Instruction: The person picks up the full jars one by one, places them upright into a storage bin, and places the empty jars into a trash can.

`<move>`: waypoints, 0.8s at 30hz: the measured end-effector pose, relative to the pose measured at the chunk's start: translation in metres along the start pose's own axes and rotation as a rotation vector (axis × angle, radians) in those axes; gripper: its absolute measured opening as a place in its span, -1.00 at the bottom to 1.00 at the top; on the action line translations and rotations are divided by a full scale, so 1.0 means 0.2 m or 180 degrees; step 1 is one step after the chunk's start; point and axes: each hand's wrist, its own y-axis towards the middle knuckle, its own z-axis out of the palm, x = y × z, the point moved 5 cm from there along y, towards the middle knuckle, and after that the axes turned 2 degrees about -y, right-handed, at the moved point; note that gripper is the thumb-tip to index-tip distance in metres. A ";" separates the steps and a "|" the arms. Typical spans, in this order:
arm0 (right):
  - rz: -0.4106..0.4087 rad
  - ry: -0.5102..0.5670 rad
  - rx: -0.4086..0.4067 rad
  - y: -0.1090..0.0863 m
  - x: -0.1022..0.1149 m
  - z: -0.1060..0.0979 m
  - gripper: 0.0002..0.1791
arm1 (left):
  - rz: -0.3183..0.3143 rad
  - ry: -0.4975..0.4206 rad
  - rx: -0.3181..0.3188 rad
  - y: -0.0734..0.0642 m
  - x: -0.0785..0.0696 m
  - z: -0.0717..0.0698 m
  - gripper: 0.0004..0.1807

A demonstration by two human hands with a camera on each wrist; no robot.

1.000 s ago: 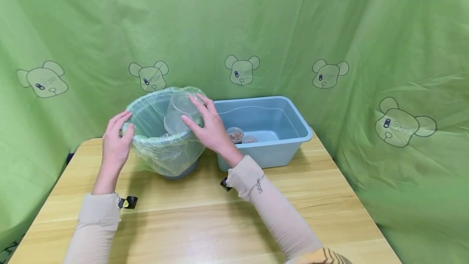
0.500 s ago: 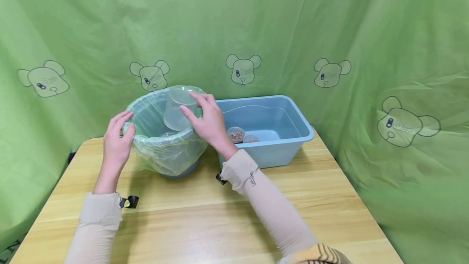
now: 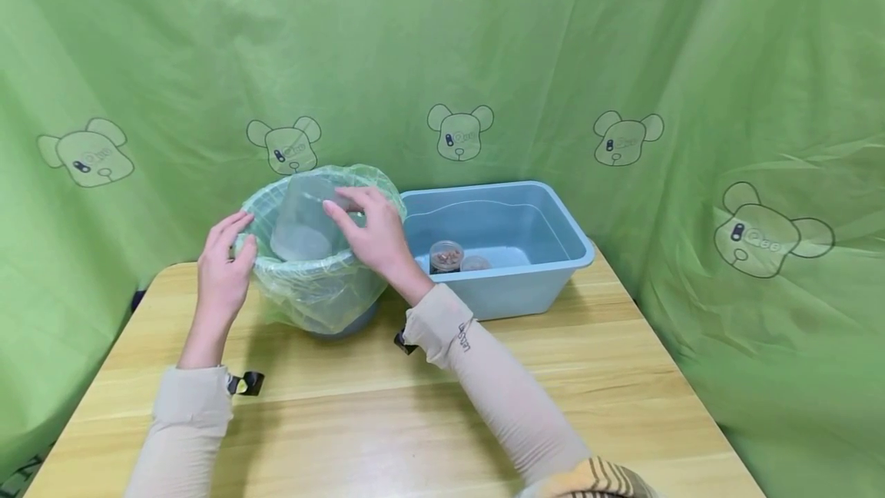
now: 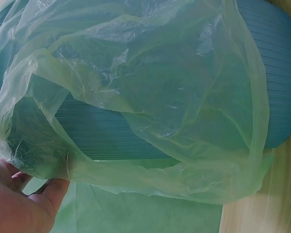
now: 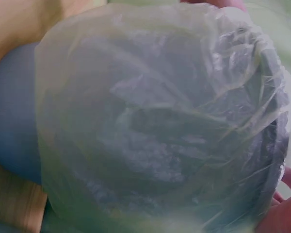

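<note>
A blue trash bin (image 3: 349,324) lined with a thin translucent green bag (image 3: 311,297) stands at the left of the table. My left hand (image 3: 224,267) grips its bag-covered rim from the left; the left wrist view shows those fingers (image 4: 51,194) curled at the bag's edge. Between thumb and fingers, my right hand (image 3: 376,233) holds a clear plastic cup (image 3: 302,214) at its right side. The cup is tilted and partly inside the bin's mouth, its lower end hidden behind the front rim. In the right wrist view the bag (image 5: 136,121) covers most of the picture.
To the right of the trash bin sits a light blue rectangular tub (image 3: 515,294). It contains a small clear cup with brownish-pink bits (image 3: 447,257) and a smaller clear cup (image 3: 475,263). A green curtain (image 3: 539,44) hangs close behind and around the wooden table (image 3: 387,436).
My right hand has moved left, carrying the clear cup farther over the bin's mouth and lower. My left hand keeps its place on the rim.
</note>
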 end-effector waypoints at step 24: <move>-0.0234 -0.0212 0.0525 -0.05 -0.04 0.01 -0.54 | 0.0022 0.0007 0.0007 0.01 0.01 0.00 -0.49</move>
